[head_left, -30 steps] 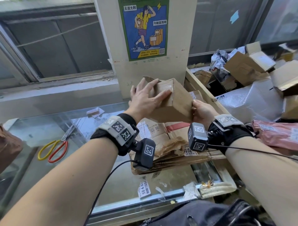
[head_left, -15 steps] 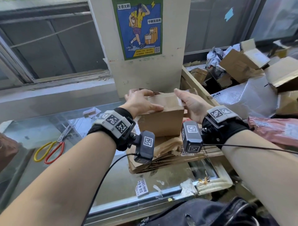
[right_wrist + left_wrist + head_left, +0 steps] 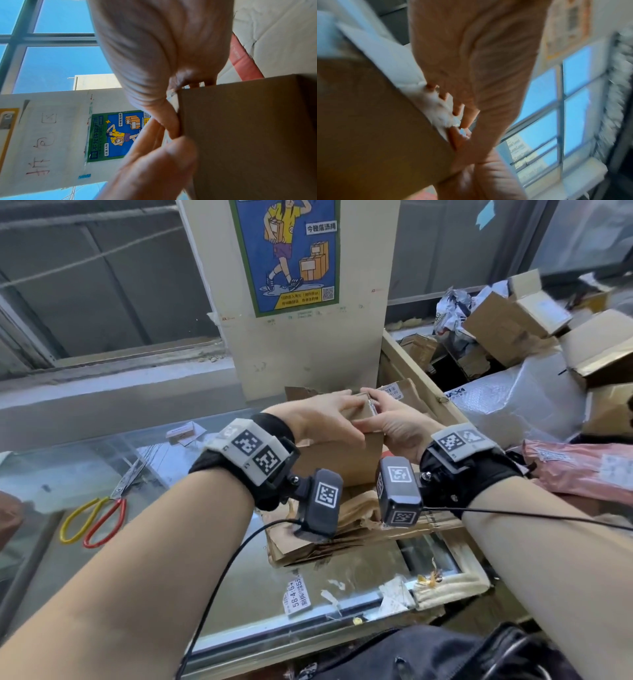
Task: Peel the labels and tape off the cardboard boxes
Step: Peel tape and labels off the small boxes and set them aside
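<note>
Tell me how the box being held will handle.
Probably light: the left hand steadies the box with fingers and thumb alone. Likely stiff; its faces look flat, edges crisp. It may twist if the right hand, pinching its top edge, pulls.

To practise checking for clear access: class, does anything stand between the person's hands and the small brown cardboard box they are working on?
Nothing visible does. The left hand grips the small brown cardboard box across its top, and the right hand pinches at its top edge directly.
</note>
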Motion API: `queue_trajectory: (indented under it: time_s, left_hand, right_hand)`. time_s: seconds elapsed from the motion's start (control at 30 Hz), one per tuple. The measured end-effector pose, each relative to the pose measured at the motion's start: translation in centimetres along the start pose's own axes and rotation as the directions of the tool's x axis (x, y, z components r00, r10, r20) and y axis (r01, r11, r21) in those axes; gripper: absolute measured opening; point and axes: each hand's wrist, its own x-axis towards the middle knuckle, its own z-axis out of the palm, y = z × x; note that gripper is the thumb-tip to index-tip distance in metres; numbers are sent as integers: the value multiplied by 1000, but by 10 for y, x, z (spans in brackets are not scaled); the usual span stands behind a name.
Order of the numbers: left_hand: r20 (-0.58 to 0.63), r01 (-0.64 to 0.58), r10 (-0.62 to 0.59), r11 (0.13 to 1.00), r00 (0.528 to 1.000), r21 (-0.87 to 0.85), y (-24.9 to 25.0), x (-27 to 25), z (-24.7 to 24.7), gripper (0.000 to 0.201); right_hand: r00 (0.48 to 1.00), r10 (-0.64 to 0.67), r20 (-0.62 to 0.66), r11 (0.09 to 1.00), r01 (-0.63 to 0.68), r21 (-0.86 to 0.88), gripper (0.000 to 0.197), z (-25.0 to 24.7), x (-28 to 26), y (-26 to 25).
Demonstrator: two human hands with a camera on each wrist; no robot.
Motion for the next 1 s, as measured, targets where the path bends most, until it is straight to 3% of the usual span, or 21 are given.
queue_trajectory:
  time_s: [0.17,0.3,0.47,0.8,0.87,0.93,1.0]
  left_hand:
    - [-159,36,-69,978,985,-205,-15,5,16,94]
    - [-147,12,-47,972,988,-233,-20,11,15,89]
    - [-151,-7,-32,968,988,-252,-24,24,22,85]
    - [-111,96,-133,952,985,-292,-39,39,29,92]
    - [-93,107,-141,948,986,-299,-39,39,28,92]
    - [-80,113,-143,947,987,-301,-39,39,25,92]
    - [-79,113,-142,948,987,-299,-40,38,24,92]
  right_hand:
    - [1000,5,11,996,-6,86,77,-1,-2,7]
    - [995,30,91,996,-38,85,84,-4,-1,8]
    - [998,64,13,995,-64,75,84,-7,8,8]
    - [996,63,56,998,-64,28,78,-11,12,8]
    - [996,69,62,995,-63,-80,70,-12,10,2]
    - [1000,0,10,938,4,-348,51,-13,10,-8]
    - [980,-189,-64,701,89,-708,32,-15,11,-19]
